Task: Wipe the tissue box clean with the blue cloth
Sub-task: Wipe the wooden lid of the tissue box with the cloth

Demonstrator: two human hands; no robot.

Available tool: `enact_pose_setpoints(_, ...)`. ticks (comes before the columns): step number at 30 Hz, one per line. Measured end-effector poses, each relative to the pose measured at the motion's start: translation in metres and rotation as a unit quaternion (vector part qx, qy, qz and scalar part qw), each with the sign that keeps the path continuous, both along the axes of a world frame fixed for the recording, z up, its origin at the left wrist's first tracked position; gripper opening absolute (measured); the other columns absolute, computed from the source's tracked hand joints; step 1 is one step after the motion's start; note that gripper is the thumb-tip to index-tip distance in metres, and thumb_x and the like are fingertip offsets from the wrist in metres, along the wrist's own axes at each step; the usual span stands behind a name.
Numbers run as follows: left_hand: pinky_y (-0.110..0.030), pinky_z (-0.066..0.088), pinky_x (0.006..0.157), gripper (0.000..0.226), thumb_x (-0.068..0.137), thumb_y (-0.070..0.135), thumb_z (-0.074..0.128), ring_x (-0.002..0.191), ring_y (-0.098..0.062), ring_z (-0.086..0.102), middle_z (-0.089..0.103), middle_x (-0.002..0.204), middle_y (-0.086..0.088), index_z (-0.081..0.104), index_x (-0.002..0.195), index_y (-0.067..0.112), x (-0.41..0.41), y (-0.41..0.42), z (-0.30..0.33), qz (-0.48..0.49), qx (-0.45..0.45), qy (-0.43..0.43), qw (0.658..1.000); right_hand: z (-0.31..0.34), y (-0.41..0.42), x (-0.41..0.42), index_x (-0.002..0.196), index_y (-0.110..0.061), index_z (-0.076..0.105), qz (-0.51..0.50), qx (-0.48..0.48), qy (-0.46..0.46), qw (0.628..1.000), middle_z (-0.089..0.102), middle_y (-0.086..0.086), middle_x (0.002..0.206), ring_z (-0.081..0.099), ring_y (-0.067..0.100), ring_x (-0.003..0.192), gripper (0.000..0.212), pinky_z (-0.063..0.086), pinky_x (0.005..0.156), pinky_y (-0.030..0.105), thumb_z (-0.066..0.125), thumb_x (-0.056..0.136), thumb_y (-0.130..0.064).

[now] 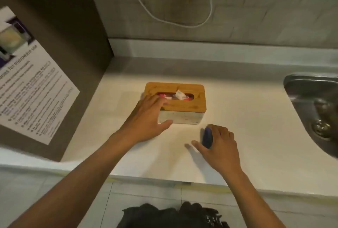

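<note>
Lying just beyond right grip (218, 142): tissue box (180, 106)

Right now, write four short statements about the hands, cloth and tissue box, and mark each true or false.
1. The right hand grips the blue cloth. True.
2. The left hand rests on the tissue box. True.
3. The blue cloth is lying on the box's wooden lid. False: it is off the box, over the counter in front of it.
4. The sink is left of the box. False: it is to the right.
</note>
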State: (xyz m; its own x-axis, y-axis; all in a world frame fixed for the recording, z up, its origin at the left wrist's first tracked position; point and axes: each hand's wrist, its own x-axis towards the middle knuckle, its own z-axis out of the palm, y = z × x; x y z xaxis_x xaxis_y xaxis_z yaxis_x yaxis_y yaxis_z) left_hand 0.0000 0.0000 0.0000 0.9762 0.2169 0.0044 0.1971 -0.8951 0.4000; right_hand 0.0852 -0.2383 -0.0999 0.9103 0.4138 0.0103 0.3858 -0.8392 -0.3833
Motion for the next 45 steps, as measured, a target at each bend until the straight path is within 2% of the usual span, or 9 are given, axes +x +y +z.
enact_pose_setpoints(12, -0.037, 0.040, 0.109, 0.046, 0.094, 0.044, 0.065, 0.121, -0.004, 0.037, 0.050, 0.136, 0.013, 0.051, 0.137, 0.031, -0.011, 0.003, -0.021, 0.037, -0.054, -0.020, 0.998, -0.043, -0.011, 0.007, 0.114, -0.010, 0.068, 0.036, 0.032, -0.142, 0.989, 0.069, 0.010, 0.110, 0.064, 0.031, 0.094, 0.034, 0.052, 0.079, 0.041, 0.066, 0.086, -0.029)
enact_pose_setpoints(19, -0.033, 0.048, 0.105, 0.046, 0.095, 0.045, 0.065, 0.122, -0.002, 0.050, 0.049, 0.137, 0.023, 0.049, 0.137, 0.039, 0.003, -0.019, -0.042, -0.046, -0.151, 0.004, 0.987, -0.005, 0.015, -0.014, 0.111, -0.029, 0.061, -0.048, 0.191, 0.030, 0.980, 0.061, -0.015, 0.089, 0.060, 0.006, 0.080, 0.024, 0.050, 0.070, 0.019, 0.042, 0.101, -0.037)
enact_pose_setpoints(26, -0.028, 0.045, 0.109, 0.060, 0.095, 0.047, 0.062, 0.129, -0.016, 0.051, 0.050, 0.149, 0.012, 0.040, 0.151, 0.041, 0.010, -0.047, -0.053, -0.073, -0.255, -0.011, 0.964, 0.043, 0.029, -0.059, 0.085, -0.014, 0.061, -0.237, 0.548, 0.326, 0.733, 0.069, -0.002, 0.072, 0.061, 0.015, 0.076, 0.031, 0.051, 0.057, 0.014, 0.036, 0.103, -0.019)
enact_pose_setpoints(28, -0.030, 0.051, 0.098, 0.046, 0.093, 0.047, 0.066, 0.108, -0.015, 0.061, 0.066, 0.124, 0.009, 0.057, 0.137, 0.038, 0.011, -0.046, -0.053, -0.080, -0.271, 0.013, 0.959, 0.041, 0.030, -0.062, 0.103, -0.018, 0.062, -0.236, 0.577, 0.347, 0.701, 0.070, 0.000, 0.096, 0.068, 0.013, 0.084, 0.022, 0.053, 0.063, 0.015, 0.045, 0.098, -0.031)
enact_pose_setpoints(31, -0.016, 0.047, 0.072, 0.022, 0.089, 0.044, 0.073, 0.082, 0.000, 0.060, 0.066, 0.089, 0.020, 0.069, 0.103, 0.028, 0.011, -0.046, -0.058, -0.045, -0.300, -0.023, 0.953, 0.037, 0.031, -0.062, 0.121, -0.021, 0.060, -0.209, 0.614, 0.349, 0.677, 0.069, 0.002, 0.113, 0.069, 0.017, 0.099, 0.069, 0.056, 0.070, 0.025, 0.072, 0.068, -0.063)
enact_pose_setpoints(35, -0.015, 0.043, 0.058, 0.019, 0.090, 0.040, 0.074, 0.064, -0.006, 0.059, 0.063, 0.073, 0.017, 0.067, 0.092, 0.022, 0.008, -0.053, -0.057, 0.025, -0.354, -0.107, 0.929, 0.040, 0.038, -0.067, 0.128, -0.014, 0.057, -0.162, 0.612, 0.373, 0.678, 0.067, 0.011, 0.119, 0.065, 0.026, 0.108, 0.072, 0.055, 0.084, 0.033, 0.083, 0.067, -0.044)
enact_pose_setpoints(38, -0.011, 0.041, 0.056, 0.023, 0.091, 0.040, 0.072, 0.059, -0.006, 0.060, 0.061, 0.070, 0.019, 0.067, 0.097, 0.018, 0.008, -0.059, -0.058, 0.019, -0.357, -0.114, 0.927, 0.040, 0.041, -0.064, 0.125, -0.007, 0.058, -0.187, 0.674, 0.390, 0.599, 0.065, 0.018, 0.116, 0.063, 0.030, 0.106, 0.041, 0.050, 0.088, 0.039, 0.067, 0.088, -0.022)
enact_pose_setpoints(40, -0.009, 0.044, 0.059, 0.026, 0.091, 0.041, 0.071, 0.063, -0.002, 0.062, 0.063, 0.076, 0.022, 0.068, 0.105, 0.020, 0.009, -0.057, -0.060, 0.008, -0.336, -0.099, 0.936, 0.042, 0.044, -0.060, 0.124, -0.006, 0.059, -0.216, 0.669, 0.351, 0.619, 0.065, 0.016, 0.111, 0.063, 0.029, 0.103, 0.031, 0.050, 0.087, 0.039, 0.058, 0.094, -0.013)
enact_pose_setpoints(45, -0.031, 0.045, 0.101, 0.059, 0.088, 0.049, 0.072, 0.122, -0.013, 0.052, 0.057, 0.135, 0.008, 0.052, 0.140, 0.028, 0.016, -0.024, -0.055, 0.026, -0.148, -0.083, 0.985, 0.055, 0.037, -0.034, 0.117, -0.016, 0.064, -0.226, 0.452, 0.066, 0.860, 0.069, -0.006, 0.103, 0.066, 0.006, 0.094, 0.026, 0.056, 0.081, 0.024, 0.065, 0.091, -0.011)
